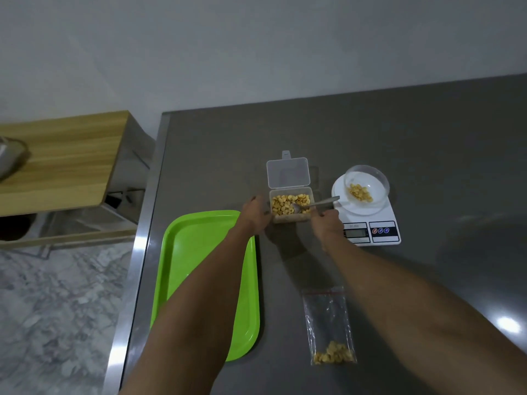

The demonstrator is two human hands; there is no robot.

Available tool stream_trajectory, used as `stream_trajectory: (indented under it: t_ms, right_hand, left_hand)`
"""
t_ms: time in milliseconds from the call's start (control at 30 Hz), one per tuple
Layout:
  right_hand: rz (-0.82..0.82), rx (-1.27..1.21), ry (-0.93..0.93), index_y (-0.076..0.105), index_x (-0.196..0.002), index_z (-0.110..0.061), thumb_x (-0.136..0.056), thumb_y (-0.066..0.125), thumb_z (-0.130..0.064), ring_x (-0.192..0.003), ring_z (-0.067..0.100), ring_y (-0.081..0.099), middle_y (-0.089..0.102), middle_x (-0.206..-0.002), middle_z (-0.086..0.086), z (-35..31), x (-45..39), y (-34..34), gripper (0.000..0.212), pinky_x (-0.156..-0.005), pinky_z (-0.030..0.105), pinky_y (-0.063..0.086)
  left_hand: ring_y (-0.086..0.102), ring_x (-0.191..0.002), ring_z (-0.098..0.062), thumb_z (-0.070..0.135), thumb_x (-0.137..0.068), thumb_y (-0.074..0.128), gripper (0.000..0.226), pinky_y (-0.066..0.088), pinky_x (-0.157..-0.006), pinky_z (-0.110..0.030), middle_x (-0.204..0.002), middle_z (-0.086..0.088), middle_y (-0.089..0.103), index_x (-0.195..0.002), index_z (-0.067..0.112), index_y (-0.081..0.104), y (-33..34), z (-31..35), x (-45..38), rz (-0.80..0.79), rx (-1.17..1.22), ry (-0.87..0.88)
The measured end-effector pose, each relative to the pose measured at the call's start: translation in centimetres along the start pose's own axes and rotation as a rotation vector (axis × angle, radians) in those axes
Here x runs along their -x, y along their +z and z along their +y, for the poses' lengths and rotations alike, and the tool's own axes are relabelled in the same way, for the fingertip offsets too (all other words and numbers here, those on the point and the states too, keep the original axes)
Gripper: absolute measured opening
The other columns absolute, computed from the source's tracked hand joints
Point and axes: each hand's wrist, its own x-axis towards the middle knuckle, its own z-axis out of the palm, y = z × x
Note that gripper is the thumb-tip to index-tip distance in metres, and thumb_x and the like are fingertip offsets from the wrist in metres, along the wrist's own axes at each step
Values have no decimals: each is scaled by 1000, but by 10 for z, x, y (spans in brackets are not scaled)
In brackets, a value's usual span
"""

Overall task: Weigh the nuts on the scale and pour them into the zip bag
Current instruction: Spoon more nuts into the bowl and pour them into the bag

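A grey wall stands behind a wide dark-grey table (370, 132) with a metal left edge; left of the table a marbled floor and a wooden bench (62, 158) show; on the table, left of the clear plastic box (291, 206), lies a green tray (199, 252), its long axis running near to far; right of the box sits a white scale (370, 229) carrying a glass bowl (367, 182) with a few nuts; nearer the person than the box lies a zip bag (329, 326), red seal at the far end, a few nuts in its near end; the box, lid hinged open at the far side, holds the nuts (289, 203); the left hand (255, 213) grips its left wall; the right hand (328, 220), just right of the box, pinches a metal spoon (313, 204), whose handle points right toward the scale and whose bowl rests among the nuts.
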Motion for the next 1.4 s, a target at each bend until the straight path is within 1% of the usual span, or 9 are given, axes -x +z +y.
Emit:
stream_trajectory:
  t_ms: [167, 400, 467, 567, 633, 767, 1133, 1267, 1400]
  right_hand:
    - [-9, 156, -89, 60, -120, -6, -99, 44, -45, -114, 40, 59, 64, -122, 19, -2, 47, 24, 47, -92, 41, 48]
    - [-285, 215, -323, 67, -88, -17, -91, 63, -26, -95, 29, 67, 72, -94, 9, 8, 117, 93, 10, -83, 34, 51]
    - [-353, 246, -383, 59, -77, -24, -88, 66, -18, -87, 30, 70, 72, -87, 10, 18, 131, 115, 14, -78, 38, 56]
    - [-398, 292, -400, 64, -89, -17, -87, 70, -17, -90, 25, 68, 73, -94, 8, 29, 146, 137, 6, -74, 28, 52]
    - [-378, 297, -390, 65, -101, -11, -87, 73, -20, -91, 23, 66, 72, -97, 7, 34, 152, 147, 19, -74, 24, 48]
    - [-312, 288, -385, 65, -96, -13, -84, 75, -20, -88, 21, 66, 72, -93, 3, 43, 160, 158, 17, -78, 27, 50]
    - [-299, 203, -514, 68, -89, -14, -87, 72, -21, -71, 13, 59, 64, -75, -4, 48, 173, 163, 8, -62, 22, 44]
    - [-311, 155, -501, 70, -95, -17, -92, 66, -22, -69, 15, 57, 61, -71, -10, 41, 176, 152, 7, -56, 22, 39]
    - [-289, 150, -569, 71, -98, -15, -97, 58, -20, -70, 16, 56, 66, -83, 0, 23, 176, 133, 14, -51, 15, 35]
  left_hand:
    - [62, -107, -29, 15, -84, 68, 26, 47, -91, -31, -115, -9, 69, -109, 8, 71, -20, -40, 36, 91, 40, -9]
    - [62, -103, -30, 13, -79, 74, 39, 48, -91, -32, -118, -14, 62, -118, 12, 67, -35, -126, 103, 14, -34, -105]
    - [56, -112, -33, 17, -77, 77, 50, 46, -97, -36, -123, -15, 54, -124, 14, 62, -32, -151, 121, -22, -75, -109]
    - [43, -126, -29, 23, -72, 81, 68, 44, -102, -42, -137, -9, 42, -133, 20, 52, -26, -172, 142, -49, -133, -114]
    - [37, -129, -27, 26, -70, 82, 75, 46, -99, -46, -143, -4, 35, -136, 25, 47, -23, -179, 151, -58, -213, -107]
    - [33, -132, -27, 24, -72, 77, 76, 44, -100, -49, -148, 0, 29, -139, 30, 42, -15, -181, 158, -92, -330, -88]
    - [32, -133, -26, 28, -78, 72, 69, 36, -103, -48, -147, 0, 30, -139, 31, 41, -15, -180, 161, -83, -340, -50]
    - [40, -130, -24, 17, -81, 60, 55, 35, -104, -44, -141, -2, 43, -134, 27, 50, -32, -174, 160, 22, -247, 13]
    - [64, -99, -24, 13, -87, 59, 23, 48, -83, -29, -106, -7, 71, -104, 14, 73, -63, -146, 148, 74, -64, 97]
